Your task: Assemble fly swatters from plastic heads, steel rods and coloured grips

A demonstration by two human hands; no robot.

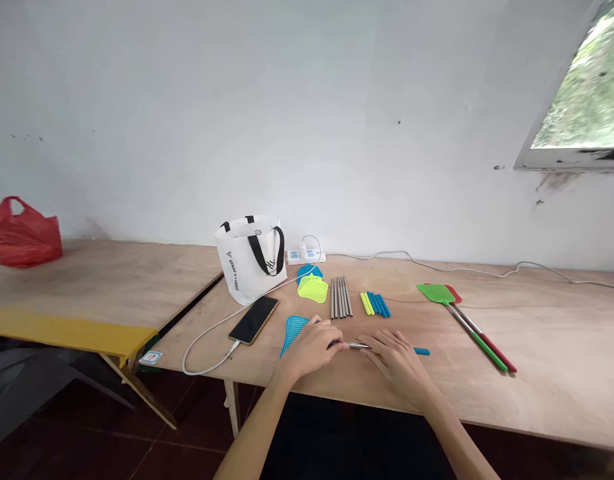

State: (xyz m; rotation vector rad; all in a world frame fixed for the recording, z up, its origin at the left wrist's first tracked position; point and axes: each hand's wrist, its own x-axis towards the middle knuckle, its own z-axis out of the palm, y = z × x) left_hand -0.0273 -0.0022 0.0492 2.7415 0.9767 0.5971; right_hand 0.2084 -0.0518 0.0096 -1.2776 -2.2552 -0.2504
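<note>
A blue fly swatter (293,329) lies sideways near the table's front edge, its mesh head to the left, with a metal rod and a blue handle end (421,351) to the right. My left hand (311,345) is closed around it beside the head, covering part of the mesh. My right hand (397,360) grips the rod and handle side, fingers over the top; the join beneath is hidden. Beyond my hands lie several bare metal rods (341,298), several yellow and blue handle tubes (375,304), and loose yellow (313,288) and blue (310,270) swatter heads.
Green (479,337) and red (497,348) fly swatters lie at right. A white tote bag (251,267), a phone (253,320) on a white cable and a power strip (314,256) stand at left and back. A red bag (27,237) sits on the neighbouring table.
</note>
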